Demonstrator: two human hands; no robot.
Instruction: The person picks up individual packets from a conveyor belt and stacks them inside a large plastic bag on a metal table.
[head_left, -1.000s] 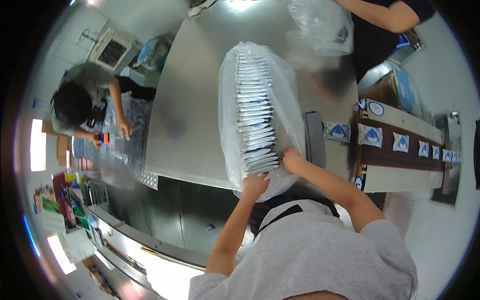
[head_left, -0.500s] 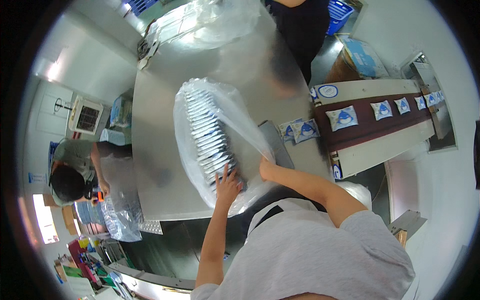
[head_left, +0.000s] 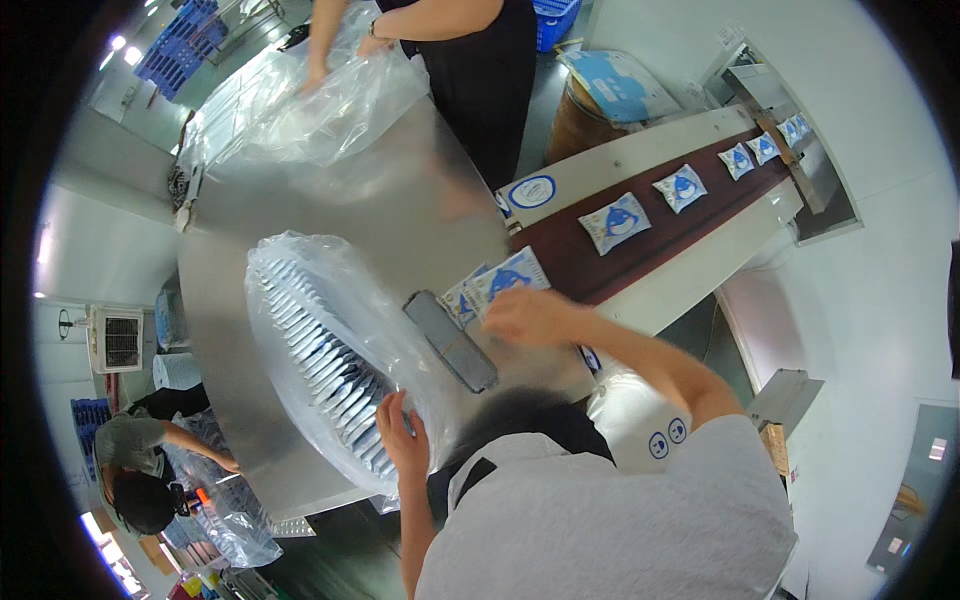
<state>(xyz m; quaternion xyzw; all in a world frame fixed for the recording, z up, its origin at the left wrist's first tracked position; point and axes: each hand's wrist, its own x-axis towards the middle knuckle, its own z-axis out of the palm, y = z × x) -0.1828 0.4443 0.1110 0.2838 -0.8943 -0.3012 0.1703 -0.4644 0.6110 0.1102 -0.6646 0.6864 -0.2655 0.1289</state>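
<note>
A clear plastic bag [head_left: 395, 318] lies on the metal table, with a long row of small silvery-blue packets [head_left: 318, 352] standing on edge inside it. My left hand [head_left: 405, 440] rests at the near end of this row, its fingers apart against the bag and packets. At the table's right side, my right hand [head_left: 532, 318] is over the near edge of a white-and-blue pillow packet [head_left: 508, 278]; its fingers are slightly smeared and partly hidden. Another packet [head_left: 462, 300] lies partly beneath that one. Between the bag and these packets sits a grey block [head_left: 450, 340].
A brown conveyor belt [head_left: 560, 255] carrying several spaced packets [head_left: 615, 222] meets the table's right edge. At the far end, a co-worker's hands [head_left: 370, 42] handle clear plastic sheeting [head_left: 330, 110]. Another person [head_left: 140, 470] works at the left beside bagged goods [head_left: 235, 520].
My right hand has left the bag's edge and moved to the packets by the belt. The bag's mouth has sunk. My view has turned; the co-worker's hands now show at the far end.
</note>
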